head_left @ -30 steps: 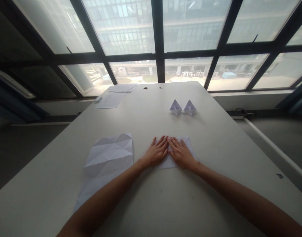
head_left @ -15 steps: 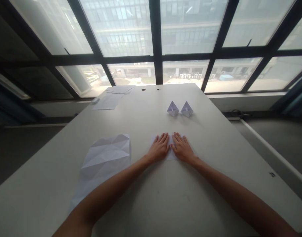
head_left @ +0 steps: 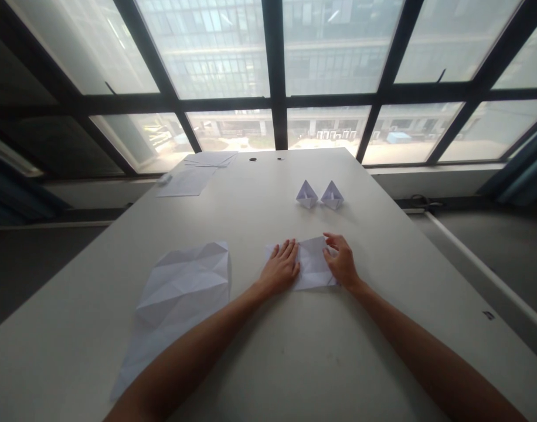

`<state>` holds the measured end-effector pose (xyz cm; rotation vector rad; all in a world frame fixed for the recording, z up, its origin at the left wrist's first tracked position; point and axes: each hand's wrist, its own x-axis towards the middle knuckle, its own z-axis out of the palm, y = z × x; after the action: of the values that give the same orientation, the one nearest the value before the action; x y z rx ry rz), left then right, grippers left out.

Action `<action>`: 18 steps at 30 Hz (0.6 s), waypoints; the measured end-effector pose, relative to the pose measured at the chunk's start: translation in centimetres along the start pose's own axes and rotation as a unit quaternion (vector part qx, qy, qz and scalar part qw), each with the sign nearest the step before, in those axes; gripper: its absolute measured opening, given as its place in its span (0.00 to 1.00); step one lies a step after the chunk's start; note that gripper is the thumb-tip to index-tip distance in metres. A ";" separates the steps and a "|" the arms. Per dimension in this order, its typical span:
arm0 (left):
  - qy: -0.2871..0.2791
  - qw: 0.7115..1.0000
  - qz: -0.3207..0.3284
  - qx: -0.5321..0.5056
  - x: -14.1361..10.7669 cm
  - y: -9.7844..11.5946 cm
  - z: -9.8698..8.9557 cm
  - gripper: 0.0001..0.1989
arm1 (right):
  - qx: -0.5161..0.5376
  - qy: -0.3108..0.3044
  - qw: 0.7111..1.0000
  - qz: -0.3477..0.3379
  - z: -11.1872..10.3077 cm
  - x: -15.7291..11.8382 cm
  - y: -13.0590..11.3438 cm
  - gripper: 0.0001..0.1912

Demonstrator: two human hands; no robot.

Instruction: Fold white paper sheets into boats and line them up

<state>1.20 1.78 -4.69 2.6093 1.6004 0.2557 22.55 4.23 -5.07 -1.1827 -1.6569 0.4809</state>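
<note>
At front-centre of the white table (head_left: 268, 214): folded paper sheet (head_left: 311, 264). L hand (head_left: 281, 268) flat on its left side, fingers spread a little. R hand (head_left: 341, 262) half-curled at its right edge, can't tell if pinching. Large creased paper sheet (head_left: 183, 299) just left of L hand. Farther back, two paper boats (head_left: 319, 195) side by side; loose papers (head_left: 189, 180) at far end.

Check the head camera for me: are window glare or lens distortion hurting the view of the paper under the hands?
In the head view, the windows are bright, but no hard glare lands on the folded paper sheet; it shows low contrast against the pale table. The left hand and right hand look slightly soft, and wide-angle distortion stretches the forearms.
</note>
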 end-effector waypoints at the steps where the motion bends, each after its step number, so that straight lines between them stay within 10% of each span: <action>1: 0.001 1.000 -0.001 -0.006 0.0 0.0 -0.1 0.31 | 0.042 0.002 0.999 -0.005 -0.1 0.0 -0.4 0.20; 9: 0.017 0.999 -0.015 -0.043 0.1 0.0 -0.2 0.29 | -0.007 -0.192 0.978 -0.086 -0.4 -1.1 -2.2 0.14; 18: 0.012 1.000 0.009 0.002 0.0 0.2 0.1 0.30 | -0.182 -0.223 0.948 -0.136 0.8 -1.1 -2.8 0.23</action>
<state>1.36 1.67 -4.79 2.6347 1.5871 0.2853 20.57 2.19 -3.78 -1.1292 -2.3406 0.2839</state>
